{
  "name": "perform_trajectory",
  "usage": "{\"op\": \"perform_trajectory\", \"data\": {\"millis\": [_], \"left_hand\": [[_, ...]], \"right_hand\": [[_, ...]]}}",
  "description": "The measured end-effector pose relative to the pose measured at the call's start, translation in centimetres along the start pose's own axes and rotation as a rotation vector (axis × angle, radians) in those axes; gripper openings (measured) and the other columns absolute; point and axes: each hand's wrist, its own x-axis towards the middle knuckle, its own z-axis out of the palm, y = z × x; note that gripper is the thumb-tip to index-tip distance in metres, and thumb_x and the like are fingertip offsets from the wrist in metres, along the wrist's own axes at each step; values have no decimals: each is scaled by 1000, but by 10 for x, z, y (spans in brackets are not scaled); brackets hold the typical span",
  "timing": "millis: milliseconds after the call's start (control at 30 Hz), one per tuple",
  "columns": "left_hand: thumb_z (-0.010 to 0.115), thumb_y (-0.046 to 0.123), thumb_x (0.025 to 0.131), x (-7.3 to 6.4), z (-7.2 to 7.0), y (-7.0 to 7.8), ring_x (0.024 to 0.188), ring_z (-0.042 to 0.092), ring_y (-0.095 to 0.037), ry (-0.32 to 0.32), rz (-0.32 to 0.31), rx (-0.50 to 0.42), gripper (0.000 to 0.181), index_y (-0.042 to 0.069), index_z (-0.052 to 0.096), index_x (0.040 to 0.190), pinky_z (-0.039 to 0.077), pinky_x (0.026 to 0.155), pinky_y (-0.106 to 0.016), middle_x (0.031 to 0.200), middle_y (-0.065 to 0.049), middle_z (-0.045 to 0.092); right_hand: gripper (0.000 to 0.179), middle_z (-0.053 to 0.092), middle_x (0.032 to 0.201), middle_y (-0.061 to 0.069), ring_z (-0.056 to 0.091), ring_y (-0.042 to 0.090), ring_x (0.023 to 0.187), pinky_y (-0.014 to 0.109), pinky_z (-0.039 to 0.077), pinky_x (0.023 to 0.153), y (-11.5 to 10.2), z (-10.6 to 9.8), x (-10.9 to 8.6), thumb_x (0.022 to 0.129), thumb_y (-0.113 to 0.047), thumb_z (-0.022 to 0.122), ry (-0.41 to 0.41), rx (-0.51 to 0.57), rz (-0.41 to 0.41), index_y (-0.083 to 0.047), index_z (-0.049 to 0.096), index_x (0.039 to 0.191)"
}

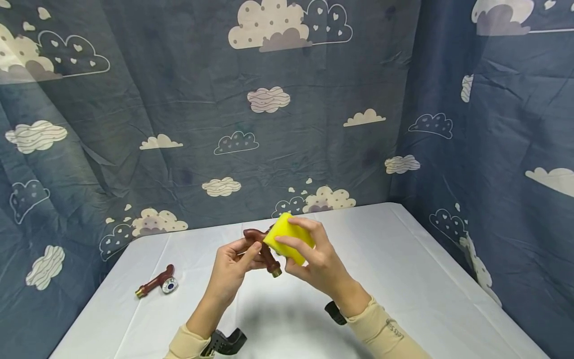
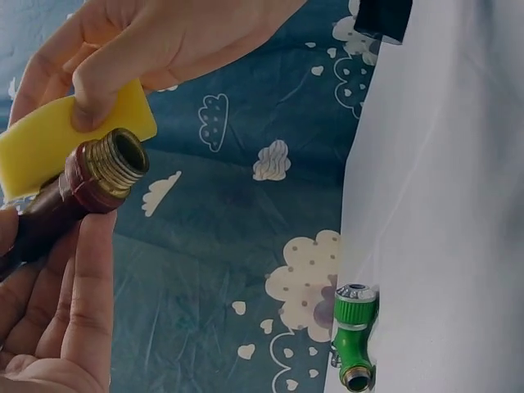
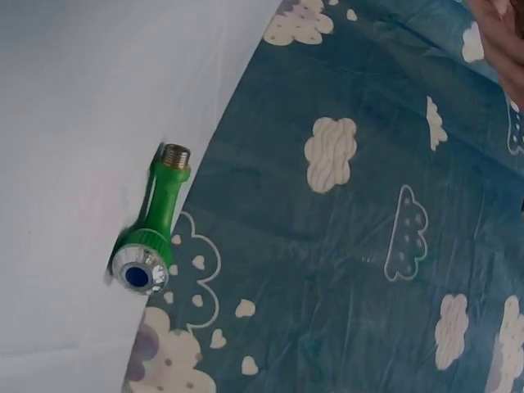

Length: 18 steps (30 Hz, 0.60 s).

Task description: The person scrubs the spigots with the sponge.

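My left hand (image 1: pixel 229 269) holds a dark red-brown water tap (image 1: pixel 269 260) between thumb and fingers, above the white table. Its brass threaded end points down towards me in the head view. In the left wrist view the open threaded mouth (image 2: pixel 119 168) faces the camera. My right hand (image 1: pixel 322 260) grips a yellow sponge (image 1: pixel 281 229) with fingers and thumb. That sponge overlaps the upper part of the tap and hides its knob side. In the left wrist view the sponge (image 2: pixel 49 141) lies against the tap body, behind the threads.
A second red-brown tap (image 1: pixel 157 280) with a chrome knob lies on the table (image 1: pixel 112 324) at the left. Both wrist views show a green tap (image 2: pixel 354 336) near the table's edge. Behind stands a blue curtain (image 1: pixel 193 99) printed with clouds.
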Motion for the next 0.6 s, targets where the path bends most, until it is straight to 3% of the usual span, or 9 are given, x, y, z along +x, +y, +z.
{"op": "perform_trajectory", "data": {"millis": [100,233,433,600], "left_hand": [[62,12,110,0,-1,-2,89,81,-15,-39,26,5,34,-15,65,130,69,85,-35,112,3,79],[58,10,111,0,-4,-4,92,81,-15,-104,62,1,34,-17,63,130,68,87,-35,110,6,80],[55,6,111,-1,-10,-1,97,78,-10,-184,102,5,32,-21,62,127,67,91,-33,109,8,78],[52,3,112,0,-14,-2,104,77,-9,-285,151,-74,23,2,73,121,66,95,-32,113,7,77]], "right_hand": [[50,53,141,26,58,40,128,36,65,98,2,-3,0,78,0,76,20,43,109,-11,73,126],[46,56,142,22,60,37,130,26,61,101,0,-5,3,81,0,75,58,192,294,-9,73,126],[41,60,140,15,64,18,124,21,59,97,-8,-10,11,97,-2,60,38,654,661,-4,62,137],[41,57,134,8,61,18,116,22,58,94,-11,-16,16,102,-9,47,10,1085,957,-12,51,142]]}}
